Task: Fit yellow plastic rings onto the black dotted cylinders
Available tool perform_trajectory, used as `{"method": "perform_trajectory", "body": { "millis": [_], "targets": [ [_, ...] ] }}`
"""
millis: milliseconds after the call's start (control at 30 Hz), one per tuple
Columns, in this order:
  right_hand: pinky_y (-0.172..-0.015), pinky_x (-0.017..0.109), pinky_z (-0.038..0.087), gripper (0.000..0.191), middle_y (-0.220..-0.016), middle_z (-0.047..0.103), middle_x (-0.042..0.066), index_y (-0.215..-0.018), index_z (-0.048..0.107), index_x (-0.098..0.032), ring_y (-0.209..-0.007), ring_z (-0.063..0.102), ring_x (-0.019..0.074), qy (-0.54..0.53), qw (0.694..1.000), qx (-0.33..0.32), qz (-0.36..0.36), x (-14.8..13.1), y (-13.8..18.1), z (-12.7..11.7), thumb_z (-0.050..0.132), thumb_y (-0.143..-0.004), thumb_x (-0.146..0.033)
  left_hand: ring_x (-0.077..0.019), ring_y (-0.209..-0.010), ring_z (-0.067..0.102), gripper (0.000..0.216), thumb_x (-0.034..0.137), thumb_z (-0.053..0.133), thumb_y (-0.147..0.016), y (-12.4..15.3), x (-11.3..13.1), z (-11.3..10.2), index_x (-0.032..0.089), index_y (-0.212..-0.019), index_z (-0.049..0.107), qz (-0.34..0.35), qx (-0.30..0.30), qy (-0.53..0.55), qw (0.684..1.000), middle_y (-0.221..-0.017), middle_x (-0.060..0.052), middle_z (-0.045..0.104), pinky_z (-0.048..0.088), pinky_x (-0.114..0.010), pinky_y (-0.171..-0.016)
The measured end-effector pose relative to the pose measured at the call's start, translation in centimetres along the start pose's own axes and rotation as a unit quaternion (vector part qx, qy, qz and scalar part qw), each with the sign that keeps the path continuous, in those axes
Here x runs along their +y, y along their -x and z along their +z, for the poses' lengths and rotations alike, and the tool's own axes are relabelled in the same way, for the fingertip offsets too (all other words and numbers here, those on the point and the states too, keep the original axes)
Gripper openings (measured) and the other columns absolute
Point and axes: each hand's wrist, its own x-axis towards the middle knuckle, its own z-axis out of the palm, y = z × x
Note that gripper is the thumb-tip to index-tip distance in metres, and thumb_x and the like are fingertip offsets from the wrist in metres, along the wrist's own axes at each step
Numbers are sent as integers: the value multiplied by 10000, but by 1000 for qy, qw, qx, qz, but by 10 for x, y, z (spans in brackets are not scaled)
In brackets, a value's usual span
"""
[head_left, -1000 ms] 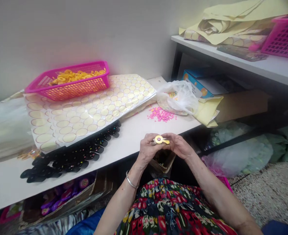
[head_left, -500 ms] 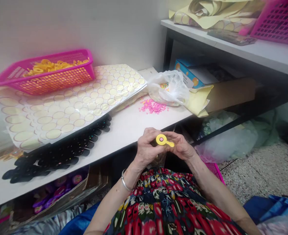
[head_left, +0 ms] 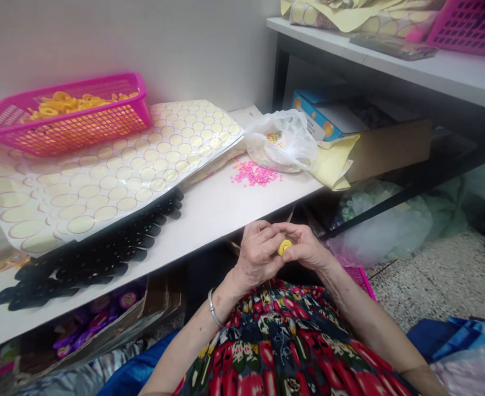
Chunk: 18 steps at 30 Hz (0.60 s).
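A small yellow plastic piece (head_left: pixel 284 247) with a round end sits between my two hands, above my lap and just off the table's front edge. My right hand (head_left: pixel 306 247) pinches it, thumb against the round end. Curled fingers of my left hand (head_left: pixel 259 250) press on its other side and cover most of it, so its stem is hidden. On the white table (head_left: pixel 209 212) beyond my hands lies a scatter of tiny pink pieces (head_left: pixel 255 174). Behind them rests a white plastic bag (head_left: pixel 300 140) with small coloured bits inside.
Sheets of round stickers (head_left: pixel 102 190) cover the table's left, under a pink basket (head_left: pixel 102 129) of yellow pieces. Several black pieces (head_left: pixel 89 264) lie in rows along the front. A cardboard box (head_left: pixel 391 151) stands beneath a raised shelf (head_left: pixel 391 66). Purple items (head_left: pixel 89 322) fill a lower box.
The yellow piece has turned in my fingers and moved slightly right and down. Its stem and pink centre, seen before, are now out of sight. My left fingers have closed over it.
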Motion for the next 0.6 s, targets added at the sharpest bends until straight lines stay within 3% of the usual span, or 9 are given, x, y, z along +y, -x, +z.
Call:
{"method": "perform_trajectory", "body": {
  "millis": [167, 300, 500, 600],
  "targets": [
    [-635, 239, 454, 521, -785, 652, 12, -933, 658, -167, -665, 574, 123, 1, 999, 35, -26, 8, 2, 1, 800, -431, -182, -191, -849, 555, 169, 296, 571, -745, 2, 2, 7, 199, -858, 651, -5, -10, 8, 1000, -828, -55, 679, 418, -364, -823],
    [-689, 240, 453, 444, -833, 651, 28, -935, 649, -165, -735, 583, 131, -6, 997, 54, -54, 14, -1, 7, 786, -520, -246, -167, -800, 557, 196, 208, 569, -714, 5, -4, 10, 195, -897, 638, -42, 21, 57, 997, -846, -43, 676, 422, -357, -807],
    [-838, 291, 429, 788, -1057, 605, 79, -1101, 575, -174, -968, 554, 197, -17, 999, -30, -15, 17, -4, 9, 817, -414, -476, -182, -784, 540, 175, 208, 604, -664, 10, -10, 7, 198, -836, 632, -97, 5, 72, 993, -785, -35, 655, 408, -374, -797],
    [-860, 315, 423, 749, -1087, 596, 97, -1113, 573, -179, -1011, 539, 221, -4, 1000, -26, -10, 18, -2, 9, 776, -481, -524, -169, -727, 542, 138, 205, 561, -689, 15, -7, 8, 204, -810, 627, -95, -6, 56, 994, -729, -29, 644, 400, -381, -808]
  ]
}}
